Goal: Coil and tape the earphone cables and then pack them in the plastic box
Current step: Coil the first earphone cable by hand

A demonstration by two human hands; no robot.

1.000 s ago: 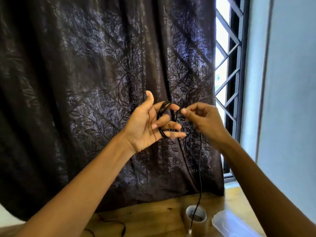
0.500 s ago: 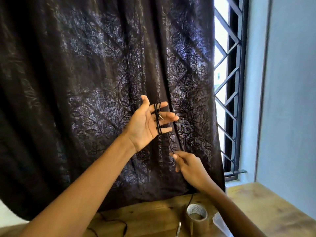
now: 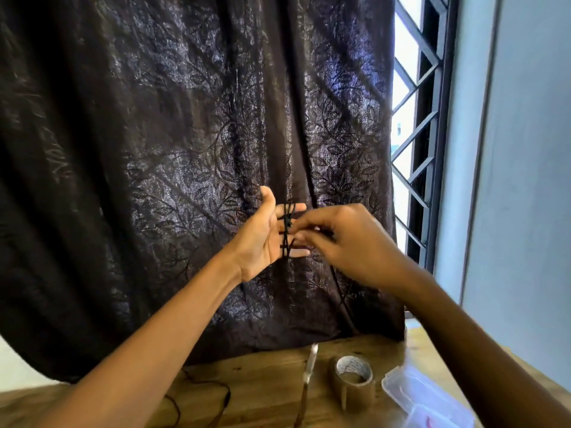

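My left hand (image 3: 262,239) is raised in front of the curtain, palm towards me, fingers straight and spread. A black earphone cable (image 3: 287,233) is wound in several loops round those fingers. My right hand (image 3: 343,242) is level with it on the right, fingertips curled and pinching the cable against the left fingers. The cable's free end hangs down below the right hand, with its blurred plug (image 3: 310,364) above the table. A second black cable (image 3: 200,396) lies on the table. The clear plastic box (image 3: 423,396) sits at the lower right.
A roll of brown tape (image 3: 352,381) stands on the wooden table (image 3: 262,381) left of the box. A dark patterned curtain (image 3: 185,149) hangs behind the hands. A barred window (image 3: 414,134) and a pale wall are on the right.
My right hand rose from below the left hand to its fingertips, bringing the cable up for another turn. The hanging end swung left over the table. The left hand stayed in place.
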